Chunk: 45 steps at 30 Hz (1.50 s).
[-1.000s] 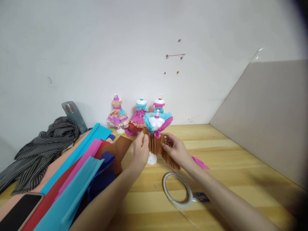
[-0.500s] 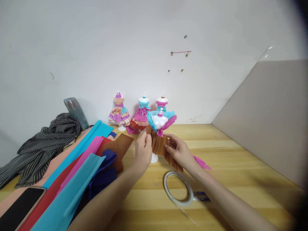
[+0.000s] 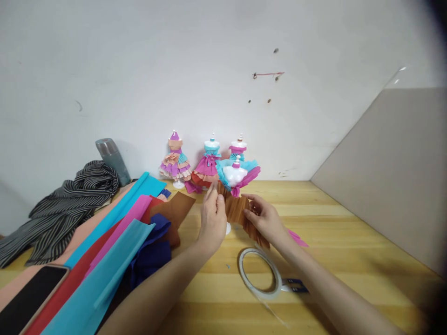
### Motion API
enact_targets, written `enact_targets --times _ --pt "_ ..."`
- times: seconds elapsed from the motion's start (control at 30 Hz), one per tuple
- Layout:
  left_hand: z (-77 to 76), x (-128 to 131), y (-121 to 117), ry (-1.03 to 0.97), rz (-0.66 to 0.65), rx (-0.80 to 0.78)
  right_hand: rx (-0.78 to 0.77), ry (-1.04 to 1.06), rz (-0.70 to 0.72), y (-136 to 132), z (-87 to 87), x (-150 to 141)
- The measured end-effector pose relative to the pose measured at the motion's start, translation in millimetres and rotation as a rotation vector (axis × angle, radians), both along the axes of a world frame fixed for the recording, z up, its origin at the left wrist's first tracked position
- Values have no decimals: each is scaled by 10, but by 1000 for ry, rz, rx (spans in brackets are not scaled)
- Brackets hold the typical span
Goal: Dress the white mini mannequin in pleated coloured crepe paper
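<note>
A small white mannequin with a blue and pink paper collar stands on the wooden table. A pleated brown paper skirt wraps its lower part. My left hand pinches the left end of the pleats. My right hand grips the right end, fingers curled on the paper. Both hands sit close together just below the mannequin's bust.
Three dressed mini mannequins line the wall behind. Coloured crepe paper rolls lie at the left, with a phone, a striped cloth and a grey flask. A tape ring and a blue-handled tool lie near my right forearm.
Both hands and the mannequin sit slightly further right in view as the camera shifted. My left fingers have closed in on the pleats, gathering the brown paper tighter.
</note>
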<state>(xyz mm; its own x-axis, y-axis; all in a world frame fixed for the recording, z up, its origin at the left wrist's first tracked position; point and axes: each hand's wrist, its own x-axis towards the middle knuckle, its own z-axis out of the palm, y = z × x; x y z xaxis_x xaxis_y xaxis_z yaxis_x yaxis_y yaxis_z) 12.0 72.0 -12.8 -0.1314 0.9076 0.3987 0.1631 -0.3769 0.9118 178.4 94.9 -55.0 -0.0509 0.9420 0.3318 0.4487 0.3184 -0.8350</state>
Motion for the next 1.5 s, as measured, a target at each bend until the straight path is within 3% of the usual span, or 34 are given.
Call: enact_targets --times 0.37,0.57,0.7,0.87,1.2,1.5 --pt "-102 21 -163 69 61 96 4 33 -18 -85 48 1" --pt "-274 2 -253 197 120 350 0 71 5 -177 80 2" --pt "-198 27 -294 290 134 536 46 59 5 -239 128 15" --pt "3 90 -220 217 181 340 108 69 -46 -255 169 81" --pt "137 105 -33 78 214 138 100 130 -42 -280 230 55" --pt "61 137 68 11 215 143 79 131 -16 -205 119 87"
